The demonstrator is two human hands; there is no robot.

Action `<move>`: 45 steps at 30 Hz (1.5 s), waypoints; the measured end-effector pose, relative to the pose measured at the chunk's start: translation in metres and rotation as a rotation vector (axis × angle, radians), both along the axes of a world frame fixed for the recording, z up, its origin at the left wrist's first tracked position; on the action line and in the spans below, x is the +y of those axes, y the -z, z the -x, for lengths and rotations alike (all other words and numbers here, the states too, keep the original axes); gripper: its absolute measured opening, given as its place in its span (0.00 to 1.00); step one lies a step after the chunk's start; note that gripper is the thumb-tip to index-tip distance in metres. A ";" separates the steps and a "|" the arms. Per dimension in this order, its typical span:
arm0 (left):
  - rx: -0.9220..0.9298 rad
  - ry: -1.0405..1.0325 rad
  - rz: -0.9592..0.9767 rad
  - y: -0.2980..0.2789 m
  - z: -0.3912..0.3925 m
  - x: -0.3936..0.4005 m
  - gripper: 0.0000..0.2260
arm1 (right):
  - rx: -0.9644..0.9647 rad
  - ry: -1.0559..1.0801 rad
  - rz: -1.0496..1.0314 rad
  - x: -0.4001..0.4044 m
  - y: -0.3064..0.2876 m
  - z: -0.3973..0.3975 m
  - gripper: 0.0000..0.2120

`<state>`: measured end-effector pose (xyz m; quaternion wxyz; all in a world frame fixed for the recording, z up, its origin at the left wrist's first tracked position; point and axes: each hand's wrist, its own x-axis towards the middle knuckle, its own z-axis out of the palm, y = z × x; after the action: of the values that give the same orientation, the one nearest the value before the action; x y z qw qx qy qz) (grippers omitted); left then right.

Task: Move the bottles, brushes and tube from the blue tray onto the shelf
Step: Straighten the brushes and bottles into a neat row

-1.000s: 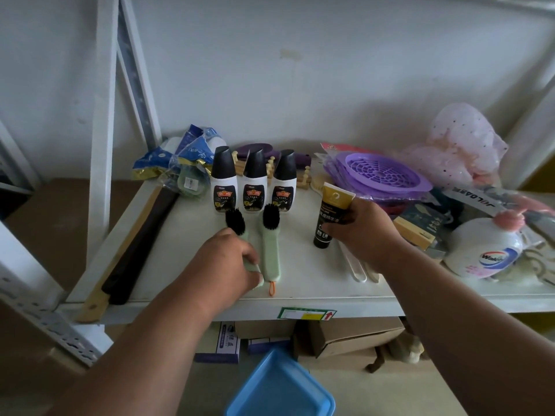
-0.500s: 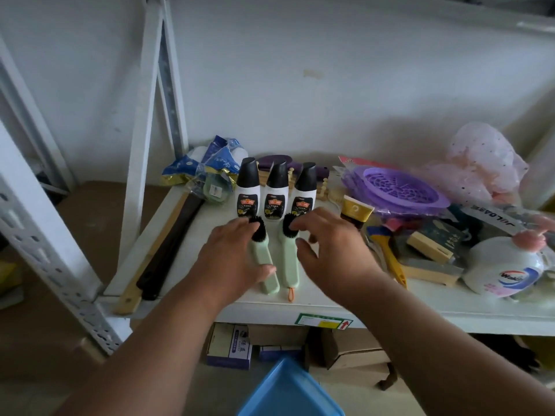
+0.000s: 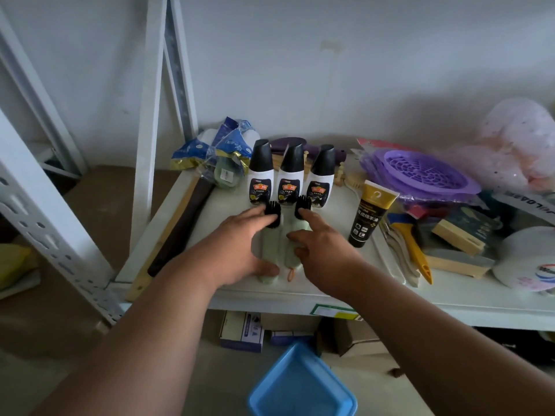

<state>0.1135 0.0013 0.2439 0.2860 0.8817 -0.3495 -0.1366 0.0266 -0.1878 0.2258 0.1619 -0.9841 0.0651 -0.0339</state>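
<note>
On the smooth white shelf (image 3: 345, 283), three black-capped bottles (image 3: 289, 178) are lined upright behind two pale green brushes (image 3: 292, 250) laid flat, over which the left hand (image 3: 240, 250) and right hand (image 3: 321, 250) are spread with relaxed fingers, while the gold-shouldered tube (image 3: 368, 217) is stood beside them and the glossy blue tray (image 3: 300, 385) is seen below.

White bottles (image 3: 289, 178) black-capped; pale green brushes (image 3: 292, 235), black bristles; black-gold tube (image 3: 370, 212); blue tray (image 3: 300, 385).
</note>
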 end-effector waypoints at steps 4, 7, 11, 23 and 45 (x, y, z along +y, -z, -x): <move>0.002 0.036 -0.020 -0.001 0.004 -0.002 0.52 | 0.019 -0.062 0.005 -0.003 -0.004 0.009 0.17; -0.022 0.033 -0.014 0.000 0.007 -0.001 0.52 | 0.043 -0.100 0.020 -0.006 -0.011 0.019 0.16; -0.063 0.028 -0.023 -0.002 0.012 0.003 0.52 | 0.071 -0.120 0.029 -0.011 -0.015 0.032 0.16; -0.065 0.024 0.011 0.000 0.019 0.003 0.49 | 0.074 -0.154 0.050 -0.016 -0.020 0.056 0.14; -0.029 0.007 0.047 0.003 0.018 0.005 0.51 | 0.054 -0.088 0.058 -0.021 -0.016 0.065 0.16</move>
<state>0.0956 0.0061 0.2410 0.3012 0.8753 -0.3598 -0.1167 -0.0388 -0.2083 0.2418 0.1328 -0.9908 0.0254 -0.0018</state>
